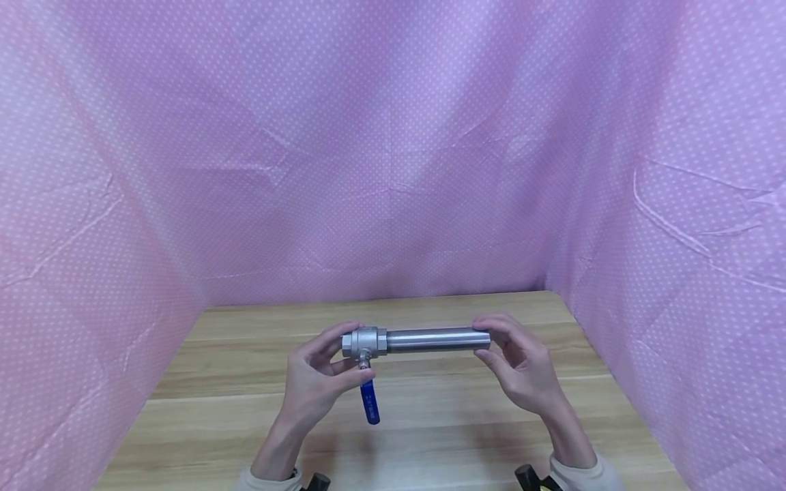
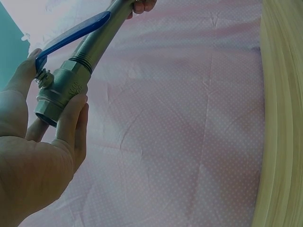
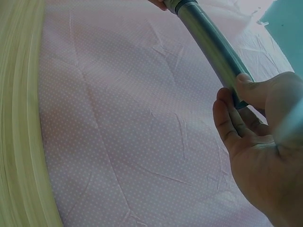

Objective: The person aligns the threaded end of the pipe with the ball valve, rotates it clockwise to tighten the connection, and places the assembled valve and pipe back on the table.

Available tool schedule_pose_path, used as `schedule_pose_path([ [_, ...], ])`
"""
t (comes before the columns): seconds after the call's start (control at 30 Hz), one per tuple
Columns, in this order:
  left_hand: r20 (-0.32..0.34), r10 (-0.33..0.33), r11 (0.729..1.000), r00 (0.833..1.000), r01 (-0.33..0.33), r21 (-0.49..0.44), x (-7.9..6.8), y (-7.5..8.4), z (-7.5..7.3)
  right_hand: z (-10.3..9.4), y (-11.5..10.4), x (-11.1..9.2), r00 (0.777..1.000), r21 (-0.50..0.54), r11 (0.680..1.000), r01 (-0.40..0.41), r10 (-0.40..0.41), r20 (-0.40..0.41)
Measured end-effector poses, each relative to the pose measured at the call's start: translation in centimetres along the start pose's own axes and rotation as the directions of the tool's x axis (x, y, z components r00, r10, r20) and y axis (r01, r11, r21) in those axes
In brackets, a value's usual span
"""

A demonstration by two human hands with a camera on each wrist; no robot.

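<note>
Judged on the joint, good practice is to keep the pipe (image 1: 439, 339) and valve (image 1: 367, 341) in 1 line, steadying the valve by its body rather than its lever (image 1: 370, 404). Findings: left hand (image 1: 312, 385) pinches the valve, thumb at the lever; right hand (image 1: 525, 375) pinches the pipe's far end between thumb and fingers. Forearms converge forward, both hands raised above the bench (image 1: 430, 436)

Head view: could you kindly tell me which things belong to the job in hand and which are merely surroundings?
Part of the job:
metal valve with blue lever, in the left hand
metal pipe, threaded end at the valve, other end in the right hand

Surroundings:
wooden table
pink dotted cloth
black objects near the wrists
</note>
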State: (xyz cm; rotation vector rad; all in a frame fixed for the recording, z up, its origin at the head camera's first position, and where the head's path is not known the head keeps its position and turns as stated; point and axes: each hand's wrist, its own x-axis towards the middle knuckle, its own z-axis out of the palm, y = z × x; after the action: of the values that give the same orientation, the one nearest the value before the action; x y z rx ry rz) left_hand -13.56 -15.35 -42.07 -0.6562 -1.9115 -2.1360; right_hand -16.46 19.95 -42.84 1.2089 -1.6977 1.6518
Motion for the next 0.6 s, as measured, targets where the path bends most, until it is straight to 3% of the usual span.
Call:
schedule_pose_path([
  [0.33, 0.011, 0.012, 1.000, 1.000, -0.012, -0.020, 0.06, -0.01, -0.08, -0.21, -0.36, -0.40, 0.997, -0.134, 0.988, -0.075, 0.073, -0.020],
  [0.6, 0.007, 0.006, 1.000, 1.000, -0.006, -0.021, 0.10, 0.10, -0.05, -0.03, -0.06, 0.01, 1.000, -0.022, 1.000, -0.016, 0.016, -0.007],
])
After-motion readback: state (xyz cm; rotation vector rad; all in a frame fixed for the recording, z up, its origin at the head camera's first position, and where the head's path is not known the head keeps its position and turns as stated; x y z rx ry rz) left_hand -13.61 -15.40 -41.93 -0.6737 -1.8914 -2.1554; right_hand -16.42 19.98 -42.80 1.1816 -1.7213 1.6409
